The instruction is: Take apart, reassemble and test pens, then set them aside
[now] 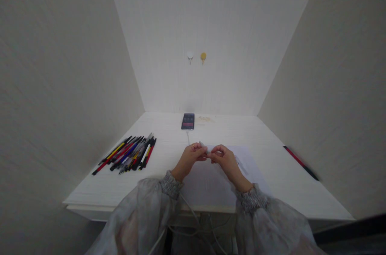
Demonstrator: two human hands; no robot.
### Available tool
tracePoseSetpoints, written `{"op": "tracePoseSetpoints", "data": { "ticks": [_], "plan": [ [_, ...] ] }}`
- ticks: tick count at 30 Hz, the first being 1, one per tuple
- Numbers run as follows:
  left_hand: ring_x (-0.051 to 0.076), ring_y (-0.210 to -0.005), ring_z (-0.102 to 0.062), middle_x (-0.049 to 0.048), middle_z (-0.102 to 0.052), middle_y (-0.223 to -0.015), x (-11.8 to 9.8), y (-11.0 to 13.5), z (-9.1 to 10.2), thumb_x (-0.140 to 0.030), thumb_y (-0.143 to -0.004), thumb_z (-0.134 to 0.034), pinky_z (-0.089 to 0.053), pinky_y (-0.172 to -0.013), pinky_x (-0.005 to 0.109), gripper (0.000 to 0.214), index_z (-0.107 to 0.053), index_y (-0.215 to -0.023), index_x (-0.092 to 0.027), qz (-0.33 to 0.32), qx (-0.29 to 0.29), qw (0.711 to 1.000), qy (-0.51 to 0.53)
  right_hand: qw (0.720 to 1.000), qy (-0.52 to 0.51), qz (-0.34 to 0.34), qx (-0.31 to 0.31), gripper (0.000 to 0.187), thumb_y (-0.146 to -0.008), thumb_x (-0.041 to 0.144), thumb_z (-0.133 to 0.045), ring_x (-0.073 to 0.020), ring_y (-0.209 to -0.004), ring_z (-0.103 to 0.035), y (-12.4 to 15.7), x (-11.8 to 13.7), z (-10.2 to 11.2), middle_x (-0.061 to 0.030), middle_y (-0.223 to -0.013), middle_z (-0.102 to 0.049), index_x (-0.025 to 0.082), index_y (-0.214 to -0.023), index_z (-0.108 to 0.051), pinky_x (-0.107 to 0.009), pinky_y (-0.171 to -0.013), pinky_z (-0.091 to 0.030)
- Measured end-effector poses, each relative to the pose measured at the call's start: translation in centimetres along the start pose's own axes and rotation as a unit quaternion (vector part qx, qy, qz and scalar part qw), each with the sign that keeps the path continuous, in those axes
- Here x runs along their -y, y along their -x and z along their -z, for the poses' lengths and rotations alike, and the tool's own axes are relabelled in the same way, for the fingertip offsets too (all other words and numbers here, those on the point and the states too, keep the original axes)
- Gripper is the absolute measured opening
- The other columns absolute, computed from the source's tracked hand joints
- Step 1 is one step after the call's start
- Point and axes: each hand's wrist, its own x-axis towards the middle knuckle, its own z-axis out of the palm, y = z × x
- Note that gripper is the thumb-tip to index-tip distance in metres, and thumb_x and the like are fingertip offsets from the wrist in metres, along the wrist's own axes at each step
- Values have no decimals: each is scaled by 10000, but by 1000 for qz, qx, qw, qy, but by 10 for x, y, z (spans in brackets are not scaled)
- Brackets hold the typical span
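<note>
Spanning the near edge of the desk (286, 184), 2 gauzy grey sleeves (147, 198) lead up to the hands, with pale cables (189, 207) hanging between them. Beyond that edge lies a white sheet (208, 184), partly covered by the right forearm. Above its far part, the left hand (190, 158) and right hand (225, 159) meet, fingers closed on a small grey piece (202, 143): the left fingers grip it along its side, and the right fingers pinch its near right end, though blur hides the exact contact. For good handling, the left fingers would best act as a steady clamp while the right fingers do the fine work, with light pressure, the 2 ends in line and the piece low over the sheet, so that a slip lands on plain white. A thin, pale item (241, 165) lies right of the right hand, too faint to identify; the right wrist should clear it. Well to the left is a loose heap of pens (132, 154), and far to the right, beside the side wall, 1 red and black pen (300, 162). Farther off stands or lies a phone (187, 121) with a cord, and on the far wall are 2 hooks (203, 56), 1 white and 1 yellowish
</note>
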Motion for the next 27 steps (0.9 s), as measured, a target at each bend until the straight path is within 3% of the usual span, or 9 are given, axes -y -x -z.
{"op": "tracePoseSetpoints", "data": {
  "ticks": [11,17,20,23,27],
  "plan": [
    [94,-614,-590,17,-617,-677,-2,3,-2,-281,-659,-633,-449,-617,211,202,-501,-714,-139,58,65,993,80,1000,5,13,8,265,-589,389,-653,-116,-477,-528,1,-1,1,22,-516,-579,183,-666,-505,-250,-508,-406],
    [84,-679,-594,-1,-603,-701,-1,-2,4,-237,-687,-606,-453,-737,219,145,-494,-699,-146,37,-2,986,165,996,-79,39,6,411,-779,518,-388,-138,-569,-580,1,4,4,-46,-622,-624,149,-735,-563,-280,-597,-445],
    [84,-720,-592,-1,-609,-720,-1,-6,7,-196,-679,-605,-440,-800,226,113,-504,-678,-144,9,-33,978,207,993,-102,57,-7,333,-737,486,-491,-147,-623,-603,1,5,5,-47,-750,-635,165,-802,-547,-291,-624,-464],
    [98,-758,-594,4,-618,-729,-1,-6,8,-192,-670,-610,-430,-832,242,109,-511,-660,-147,1,-39,978,206,995,-62,72,-19,301,-674,400,-604,-147,-616,-605,0,3,5,-16,-683,-626,177,-860,-524,-289,-636,-467],
    [127,-748,-606,9,-623,-696,-2,-1,7,-229,-637,-647,-450,-768,264,157,-514,-649,-146,24,-4,991,132,995,-20,94,-41,232,-715,379,-554,-144,-600,-604,0,0,7,-19,-634,-624,168,-807,-531,-288,-633,-470]
  ]
}}
